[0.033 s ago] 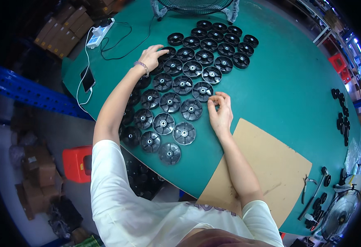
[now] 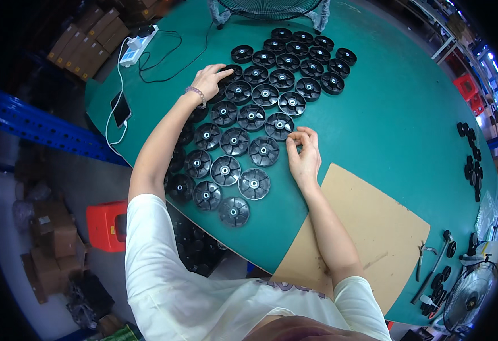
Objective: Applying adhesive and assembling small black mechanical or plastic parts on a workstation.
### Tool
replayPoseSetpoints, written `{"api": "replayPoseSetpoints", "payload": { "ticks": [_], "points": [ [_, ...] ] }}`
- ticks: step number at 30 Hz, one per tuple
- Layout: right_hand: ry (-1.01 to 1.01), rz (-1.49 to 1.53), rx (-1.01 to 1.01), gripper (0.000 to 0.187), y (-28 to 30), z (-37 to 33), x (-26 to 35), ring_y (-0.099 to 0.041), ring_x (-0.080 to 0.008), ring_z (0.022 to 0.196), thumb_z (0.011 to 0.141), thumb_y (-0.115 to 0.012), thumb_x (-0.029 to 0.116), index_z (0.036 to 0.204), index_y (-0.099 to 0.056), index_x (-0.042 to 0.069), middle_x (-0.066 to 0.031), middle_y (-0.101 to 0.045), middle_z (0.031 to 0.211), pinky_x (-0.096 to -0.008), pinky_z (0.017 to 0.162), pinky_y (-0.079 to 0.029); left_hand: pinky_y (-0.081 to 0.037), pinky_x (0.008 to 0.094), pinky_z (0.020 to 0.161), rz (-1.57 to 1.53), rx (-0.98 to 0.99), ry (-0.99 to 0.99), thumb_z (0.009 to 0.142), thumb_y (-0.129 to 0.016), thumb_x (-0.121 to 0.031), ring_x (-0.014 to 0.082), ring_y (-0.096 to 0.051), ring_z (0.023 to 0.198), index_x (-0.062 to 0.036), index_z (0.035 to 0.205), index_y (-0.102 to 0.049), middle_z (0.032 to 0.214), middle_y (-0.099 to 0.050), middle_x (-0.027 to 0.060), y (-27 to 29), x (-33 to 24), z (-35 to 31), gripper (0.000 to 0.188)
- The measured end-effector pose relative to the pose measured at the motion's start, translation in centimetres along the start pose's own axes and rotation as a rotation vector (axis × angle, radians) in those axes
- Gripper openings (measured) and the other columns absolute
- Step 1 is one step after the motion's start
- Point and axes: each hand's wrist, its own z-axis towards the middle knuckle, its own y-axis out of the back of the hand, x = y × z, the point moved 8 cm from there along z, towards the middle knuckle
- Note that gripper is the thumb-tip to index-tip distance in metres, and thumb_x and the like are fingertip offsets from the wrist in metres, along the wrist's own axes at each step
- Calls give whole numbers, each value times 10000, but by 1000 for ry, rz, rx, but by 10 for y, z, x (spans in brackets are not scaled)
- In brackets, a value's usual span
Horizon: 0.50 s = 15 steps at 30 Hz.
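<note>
Many round black plastic wheels [image 2: 235, 141], each with spokes and a light metal hub, lie flat in slanted rows on the green table. At the rows' left edge, my left hand [image 2: 206, 81] has its fingers and thumb at the rim of a black wheel [image 2: 235, 73], partly covering it. A beaded bracelet [image 2: 195, 92] circles that wrist. My right hand [image 2: 304, 157] is beside the right edge of the rows, its fingers curled and its thumb tip close to them. The nearest wheel to it is another black wheel [image 2: 279, 126]. Whatever those fingertips hold is too small to make out.
A brown cardboard sheet [image 2: 368, 227] lies under my right forearm. Left are a phone [image 2: 121, 109] and a power strip [image 2: 138, 46] with cables. A fan [image 2: 269, 7] stands at the far edge. A hammer [image 2: 424, 258] and small black wheels [image 2: 469, 162] lie right.
</note>
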Motion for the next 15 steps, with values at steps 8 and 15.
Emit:
{"api": "replayPoseSetpoints", "payload": {
  "ticks": [8, 15],
  "points": [
    [13, -23, -11, 102, 1, -2, 0, -570, -131, 718, 773, -572, 159, 828, -593, 75, -67, -502, 1078, -286, 640, -446, -408, 349, 876, 74, 40, 63, 734, -451, 1, 256, -506, 1027, -107, 1047, -602, 1111, -546, 89, 11, -9, 47, 364],
    [2, -5, -9, 89, -1, -1, -1, -579, -152, 735, 767, -577, 158, 813, -585, 82, -57, -501, 1064, -316, 664, -454, -435, 354, 853, -62, 198, 186, 711, -613, -141, 271, -550, 995, -79, 1181, -482, 1068, -573, 153, -15, -10, 83, 491]
  ]
}}
